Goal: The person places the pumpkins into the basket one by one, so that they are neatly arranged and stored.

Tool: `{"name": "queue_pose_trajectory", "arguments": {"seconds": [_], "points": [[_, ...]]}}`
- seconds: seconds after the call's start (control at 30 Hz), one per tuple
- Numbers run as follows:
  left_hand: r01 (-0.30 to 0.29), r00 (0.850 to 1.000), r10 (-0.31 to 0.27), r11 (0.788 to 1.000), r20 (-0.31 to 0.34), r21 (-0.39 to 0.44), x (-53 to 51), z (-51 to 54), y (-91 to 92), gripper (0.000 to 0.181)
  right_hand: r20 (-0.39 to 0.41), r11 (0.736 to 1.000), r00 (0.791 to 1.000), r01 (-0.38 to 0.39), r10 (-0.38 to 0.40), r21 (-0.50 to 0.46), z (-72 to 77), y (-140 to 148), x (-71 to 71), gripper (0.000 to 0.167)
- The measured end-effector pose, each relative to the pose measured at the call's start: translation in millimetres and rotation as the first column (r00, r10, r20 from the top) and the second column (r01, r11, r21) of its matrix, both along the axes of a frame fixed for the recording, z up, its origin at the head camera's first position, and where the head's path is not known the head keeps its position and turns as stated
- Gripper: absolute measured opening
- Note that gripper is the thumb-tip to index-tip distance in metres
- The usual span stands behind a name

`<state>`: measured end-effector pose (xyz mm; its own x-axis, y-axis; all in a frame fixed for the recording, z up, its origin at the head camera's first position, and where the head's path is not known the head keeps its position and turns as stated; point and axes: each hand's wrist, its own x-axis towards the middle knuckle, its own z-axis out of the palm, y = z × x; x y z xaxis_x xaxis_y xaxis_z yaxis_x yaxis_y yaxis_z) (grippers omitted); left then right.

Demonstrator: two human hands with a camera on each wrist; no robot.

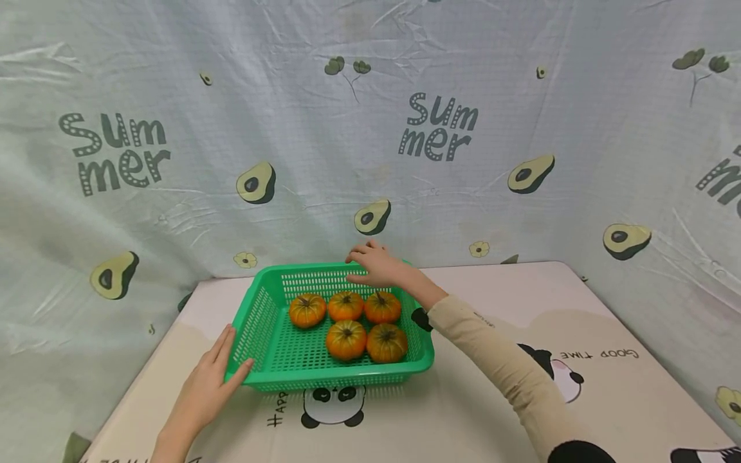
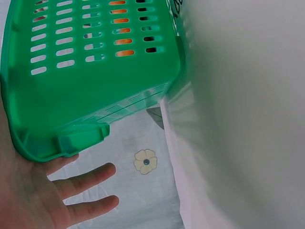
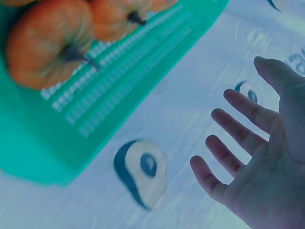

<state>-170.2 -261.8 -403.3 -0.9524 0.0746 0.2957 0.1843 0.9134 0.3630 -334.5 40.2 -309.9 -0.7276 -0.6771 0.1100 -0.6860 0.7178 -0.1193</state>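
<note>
A green plastic basket stands on the table with several small orange pumpkins grouped toward its right side. My left hand rests against the basket's left front corner, its fingers extended along the outside; in the left wrist view those fingers are spread beside the basket wall. Above the basket's back right rim hovers my right hand, apart from the pumpkins and holding nothing. In the right wrist view its fingers are spread and slightly bent, beside the basket.
The tabletop has a pale cover printed with pandas and lettering. Behind it and at both sides hangs a light curtain with avocado and "summer" prints, close to the basket's back edge.
</note>
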Motion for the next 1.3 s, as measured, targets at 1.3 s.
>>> {"name": "queue_pose_trajectory", "arguments": {"seconds": [1.3], "points": [[-0.007, 1.000, 0.006, 1.000, 0.008, 0.017, 1.6, 0.0, 2.0, 0.070, -0.166, 0.948, 0.952, 0.213, -0.256, -0.238, -101.4, 144.0, -24.1, 0.036]]}}
